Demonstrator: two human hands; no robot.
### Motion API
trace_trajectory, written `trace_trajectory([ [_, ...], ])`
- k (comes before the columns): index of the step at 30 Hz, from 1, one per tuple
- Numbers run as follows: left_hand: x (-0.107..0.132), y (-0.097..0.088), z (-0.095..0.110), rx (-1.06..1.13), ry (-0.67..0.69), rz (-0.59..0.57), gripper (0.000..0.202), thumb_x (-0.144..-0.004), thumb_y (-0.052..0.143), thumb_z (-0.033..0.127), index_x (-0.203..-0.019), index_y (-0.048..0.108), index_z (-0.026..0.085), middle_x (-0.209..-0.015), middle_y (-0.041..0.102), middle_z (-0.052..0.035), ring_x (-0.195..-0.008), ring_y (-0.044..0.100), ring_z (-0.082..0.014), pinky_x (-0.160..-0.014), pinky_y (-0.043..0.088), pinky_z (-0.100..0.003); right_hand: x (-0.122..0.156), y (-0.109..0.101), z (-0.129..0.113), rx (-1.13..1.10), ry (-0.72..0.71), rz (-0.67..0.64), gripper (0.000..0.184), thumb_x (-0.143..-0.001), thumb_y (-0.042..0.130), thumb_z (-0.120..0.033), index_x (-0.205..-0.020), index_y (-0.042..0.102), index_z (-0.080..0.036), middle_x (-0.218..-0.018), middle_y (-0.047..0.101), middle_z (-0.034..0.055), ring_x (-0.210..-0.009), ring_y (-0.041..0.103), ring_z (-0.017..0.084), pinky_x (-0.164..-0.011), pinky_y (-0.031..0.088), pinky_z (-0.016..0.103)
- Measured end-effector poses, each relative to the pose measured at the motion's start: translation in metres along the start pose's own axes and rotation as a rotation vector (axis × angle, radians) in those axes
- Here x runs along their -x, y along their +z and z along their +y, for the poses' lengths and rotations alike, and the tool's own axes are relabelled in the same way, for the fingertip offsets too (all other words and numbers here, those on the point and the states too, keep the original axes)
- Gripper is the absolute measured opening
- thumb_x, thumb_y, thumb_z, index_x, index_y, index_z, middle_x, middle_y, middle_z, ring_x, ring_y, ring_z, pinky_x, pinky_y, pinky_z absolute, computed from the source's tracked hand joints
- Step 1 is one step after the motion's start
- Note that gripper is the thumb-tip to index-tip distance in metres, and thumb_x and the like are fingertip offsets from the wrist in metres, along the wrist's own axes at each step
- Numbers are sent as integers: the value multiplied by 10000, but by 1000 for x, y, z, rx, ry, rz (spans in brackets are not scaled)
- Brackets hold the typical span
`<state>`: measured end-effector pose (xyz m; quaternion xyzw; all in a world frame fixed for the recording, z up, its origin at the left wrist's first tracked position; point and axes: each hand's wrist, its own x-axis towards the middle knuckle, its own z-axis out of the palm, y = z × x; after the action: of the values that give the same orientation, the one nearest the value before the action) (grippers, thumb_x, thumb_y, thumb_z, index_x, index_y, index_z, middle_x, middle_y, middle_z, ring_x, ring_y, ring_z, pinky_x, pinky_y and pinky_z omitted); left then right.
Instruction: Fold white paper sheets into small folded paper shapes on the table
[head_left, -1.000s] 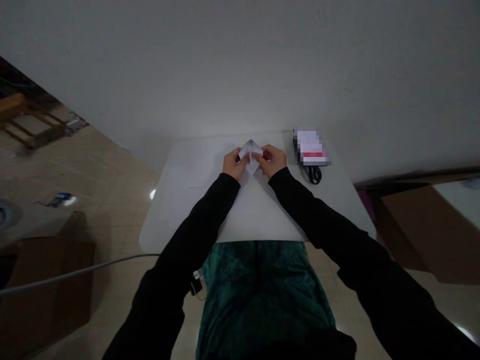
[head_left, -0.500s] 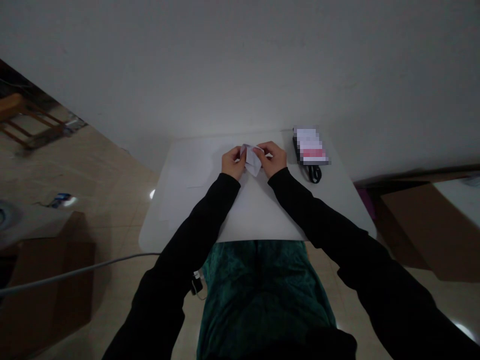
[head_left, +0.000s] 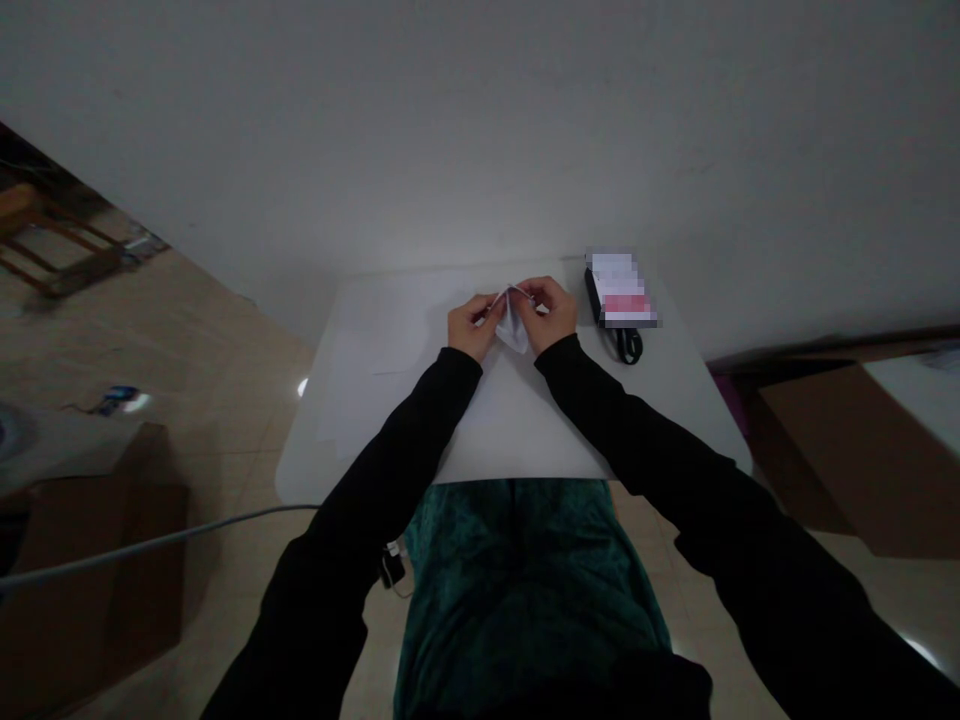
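Note:
A small folded piece of white paper is held up just above the far part of the white table. My left hand pinches its left side and my right hand pinches its top and right side. Both hands are closed, fingertips nearly meeting over the paper's upper edge. Black sleeves cover both arms.
Black scissors lie at the table's far right under a white and red object. A faint sheet of paper lies flat at the left. Cardboard boxes stand at the left and the right; a grey cable crosses the floor.
The paper has been folded narrower between my hands, its upper flap pressed down. My right hand has shifted slightly up and left over the top edge.

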<state>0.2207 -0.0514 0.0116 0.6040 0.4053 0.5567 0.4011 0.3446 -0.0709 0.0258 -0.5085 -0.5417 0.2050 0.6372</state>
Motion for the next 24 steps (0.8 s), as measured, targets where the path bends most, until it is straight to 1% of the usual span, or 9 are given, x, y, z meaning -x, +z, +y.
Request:
trace_trajectory([
  [3,3,2,6,11,31,0,399,-780,671,566,-732,705,172,-654,637,-17,-643,583,-123,-580,460,-237,2,-1,-6,36,4,9,163,-811,619,-372,-776,622,-213,-771,637,5,-694,554,125,-506,370,224],
  [7,3,4,5,44,0,28,441,-757,677,602,-698,690,165,-628,624,-8,-577,539,-109,-558,443,-242,0,-3,-8,63,-36,-14,161,-788,650,-356,-724,622,-210,-735,588,4,-661,548,131,-511,386,243],
  [10,2,5,0,82,-39,12,459,-705,713,620,-731,702,161,-653,648,-7,-594,553,-110,-591,460,-248,-3,-4,-5,96,-63,-29,150,-763,670,-328,-686,615,-211,-713,561,0,-632,525,130,-566,434,275],
  [13,1,4,-5,75,-51,5,471,-666,734,628,-713,702,160,-649,651,-4,-595,554,-110,-602,458,-252,-5,-6,-1,148,-71,-61,158,-751,680,-308,-652,595,-218,-698,552,-3,-602,493,128,-615,461,301],
  [15,1,3,-7,65,-35,-2,449,-662,748,606,-706,702,161,-658,653,-8,-600,560,-109,-609,460,-252,-7,-7,1,184,-73,-86,153,-738,685,-281,-636,589,-218,-693,547,-5,-588,481,125,-620,462,305],
  [18,-1,1,-11,72,-18,-9,399,-685,761,554,-755,710,165,-707,669,-20,-637,587,-116,-628,473,-253,-8,-7,1,197,-67,-106,148,-726,687,-257,-626,590,-210,-682,541,-9,-573,479,117,-619,460,303],
  [20,-4,-1,-16,86,-28,15,382,-716,746,543,-790,708,170,-716,670,-21,-652,601,-124,-623,480,-254,-7,-5,-1,175,-59,-107,135,-728,681,-256,-637,596,-204,-682,550,-8,-576,495,115,-606,462,295],
  [22,-7,-2,-21,104,-50,78,384,-752,710,553,-819,701,175,-726,671,-24,-665,611,-131,-621,491,-256,-3,-2,-3,143,-40,-117,74,-725,662,-234,-682,612,-201,-702,583,-5,-590,521,116,-588,469,281],
  [24,-10,-3,-25,103,-70,152,386,-776,683,556,-814,686,173,-734,668,-31,-674,617,-134,-613,497,-253,1,3,-3,101,16,-152,30,-717,638,-207,-739,618,-202,-691,609,-17,-570,535,112,-555,474,266],
])
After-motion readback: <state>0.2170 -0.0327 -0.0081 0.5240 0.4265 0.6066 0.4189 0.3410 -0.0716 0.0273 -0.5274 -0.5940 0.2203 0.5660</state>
